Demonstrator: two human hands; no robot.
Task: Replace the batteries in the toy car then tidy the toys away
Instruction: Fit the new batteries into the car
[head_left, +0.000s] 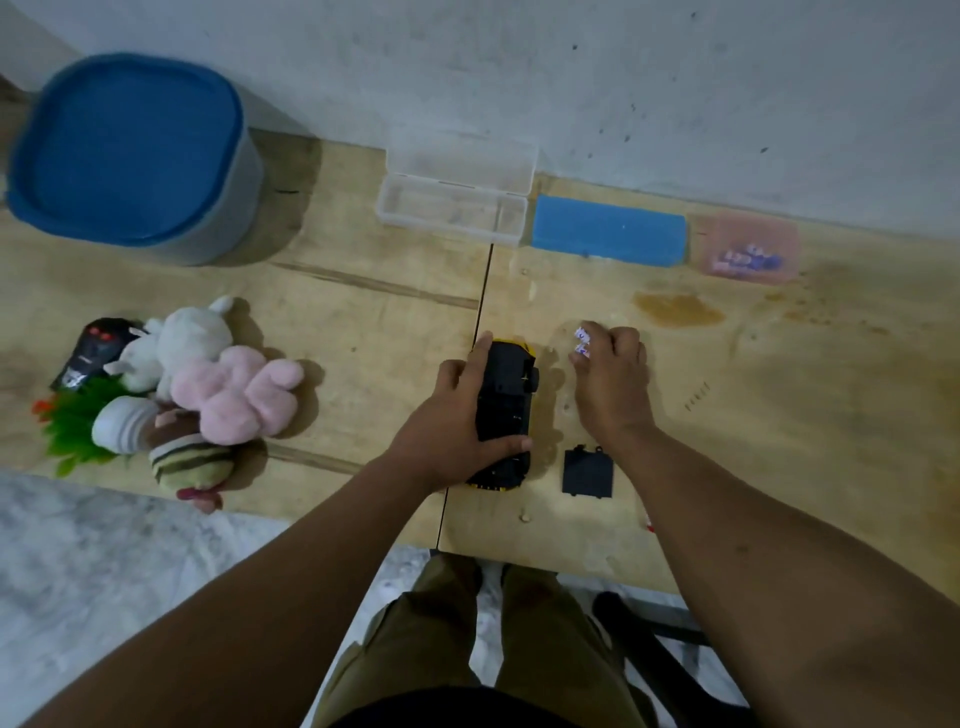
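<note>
Left hand (457, 410) grips upturned toy car (506, 410); just beside it, right hand (613, 374) pinches batteries (582, 343), battery cover (587, 472) nearby.

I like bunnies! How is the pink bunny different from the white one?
The pink bunny is pink; the white bunny is cream-white. The pink bunny lies nearer the person, on the pile's right side; the white bunny sits behind it, beside the black remote. Both are soft plush toys resting untouched on the wooden table.

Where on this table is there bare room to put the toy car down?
Bare wood lies right of the right hand, below the pink case, and between the plush toys and clear box. The left edge around the toys is crowded.
</note>
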